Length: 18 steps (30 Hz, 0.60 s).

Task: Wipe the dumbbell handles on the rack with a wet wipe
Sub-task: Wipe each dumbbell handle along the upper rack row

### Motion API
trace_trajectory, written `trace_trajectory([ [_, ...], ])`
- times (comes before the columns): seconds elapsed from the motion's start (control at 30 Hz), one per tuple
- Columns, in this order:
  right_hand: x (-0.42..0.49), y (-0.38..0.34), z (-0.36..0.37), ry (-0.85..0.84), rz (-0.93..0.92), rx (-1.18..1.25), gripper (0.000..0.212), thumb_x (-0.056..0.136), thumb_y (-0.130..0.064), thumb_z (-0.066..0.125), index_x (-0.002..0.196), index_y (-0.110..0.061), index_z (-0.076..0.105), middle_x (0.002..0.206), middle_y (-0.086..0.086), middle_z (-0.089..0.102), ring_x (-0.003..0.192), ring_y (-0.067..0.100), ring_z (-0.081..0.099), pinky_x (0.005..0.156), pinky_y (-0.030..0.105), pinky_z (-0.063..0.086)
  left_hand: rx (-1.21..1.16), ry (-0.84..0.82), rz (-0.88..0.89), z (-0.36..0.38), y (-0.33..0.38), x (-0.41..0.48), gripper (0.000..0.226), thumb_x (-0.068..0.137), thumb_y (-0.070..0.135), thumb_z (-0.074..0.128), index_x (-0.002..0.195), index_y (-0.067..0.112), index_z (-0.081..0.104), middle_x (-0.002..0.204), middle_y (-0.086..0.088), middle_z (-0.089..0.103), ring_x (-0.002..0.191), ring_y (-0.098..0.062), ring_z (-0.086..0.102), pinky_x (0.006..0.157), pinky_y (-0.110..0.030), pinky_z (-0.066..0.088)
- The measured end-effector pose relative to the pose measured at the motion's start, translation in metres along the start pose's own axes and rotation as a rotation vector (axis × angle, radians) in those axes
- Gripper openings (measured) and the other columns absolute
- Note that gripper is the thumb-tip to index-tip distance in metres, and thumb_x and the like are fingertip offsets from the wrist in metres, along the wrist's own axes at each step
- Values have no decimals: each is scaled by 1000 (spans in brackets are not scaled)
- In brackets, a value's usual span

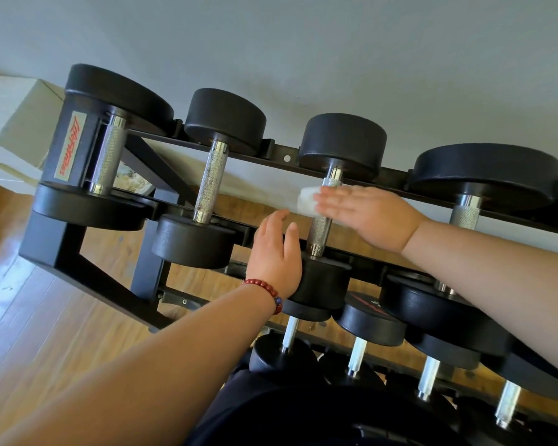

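Right hand lies flat, grip spread, pressing the wet wipe on the third dumbbell handle, mid-frame. Left hand, grip loosely spread, steadies its near head. I'd wrap the wipe fully round that knurling. Black rack, wood floor, grey wall.

Surface finishes, black steel dumbbell rack, top tier.

Round black dumbbell heads: matt, faintly grainy, rubber-like coating. Silver metal handles: rough cross-hatched knurl along the middle, smooth bright chrome collars at both ends. Rack frame: smooth painted metal, semi-matt, with a glossy red-on-grey label at upper left. White wet wipe on the third handle: soft, fibrous, matt. Brown wood-plank floor, lower left: polished, reflective. Dark red bead bracelet: glossy. Pale wall, top: flat matt paint.
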State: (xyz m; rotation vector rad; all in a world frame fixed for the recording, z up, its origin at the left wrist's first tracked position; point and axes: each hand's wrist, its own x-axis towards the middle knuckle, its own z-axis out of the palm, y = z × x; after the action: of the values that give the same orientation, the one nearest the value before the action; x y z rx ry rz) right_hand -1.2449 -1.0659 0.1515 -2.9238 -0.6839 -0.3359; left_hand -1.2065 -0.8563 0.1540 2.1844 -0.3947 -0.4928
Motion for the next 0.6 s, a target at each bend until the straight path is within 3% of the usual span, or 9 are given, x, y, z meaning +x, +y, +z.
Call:
trace_trajectory([
  [0.07,1,-5,3,-2,45,19,52,74,17,63,123,0,63,127,19,61,118,37,58,97,58,42,1,-3,-8,0,0,-1,43,104,34,32,145,20,36,148,3,39,136,-11,34,109,-26,27],
  [0.17,-12,-14,6,-94,-140,85,40,86,1,59,125,-6,63,131,12,61,121,32,57,97,51,49,-17,-23,-16,-2,-2,-2,43,104,34,32,145,19,36,148,2,38,137,-12,32,107,-24,25],
  [0.27,-8,-1,0,-97,-149,56,41,88,-3,43,123,-5,64,130,13,62,119,30,59,98,47,46,5,-56,-1,-3,-8,-3,43,104,33,32,144,19,36,147,3,38,137,-11,31,107,-22,24],
  [0.37,-5,-2,2,-84,-112,21,44,87,0,38,122,-1,64,128,15,62,119,33,58,99,50,45,-39,-59,-36,-3,-12,-5,42,104,33,32,144,20,38,146,3,41,135,-11,35,108,-24,26],
  [0.5,-10,-15,-1,-146,-261,64,40,95,-9,36,122,-5,65,128,13,63,119,30,59,99,44,45,-70,-36,-42,-1,-12,-5,40,104,31,33,141,19,42,142,2,46,130,-10,40,104,-23,30],
  [0.6,-4,-1,-2,-84,-153,44,45,96,-4,29,122,-3,65,127,15,63,117,33,60,94,49,50,-94,-23,-43,-1,-12,-6,40,104,30,34,140,17,44,139,2,48,128,-10,42,108,-29,34],
])
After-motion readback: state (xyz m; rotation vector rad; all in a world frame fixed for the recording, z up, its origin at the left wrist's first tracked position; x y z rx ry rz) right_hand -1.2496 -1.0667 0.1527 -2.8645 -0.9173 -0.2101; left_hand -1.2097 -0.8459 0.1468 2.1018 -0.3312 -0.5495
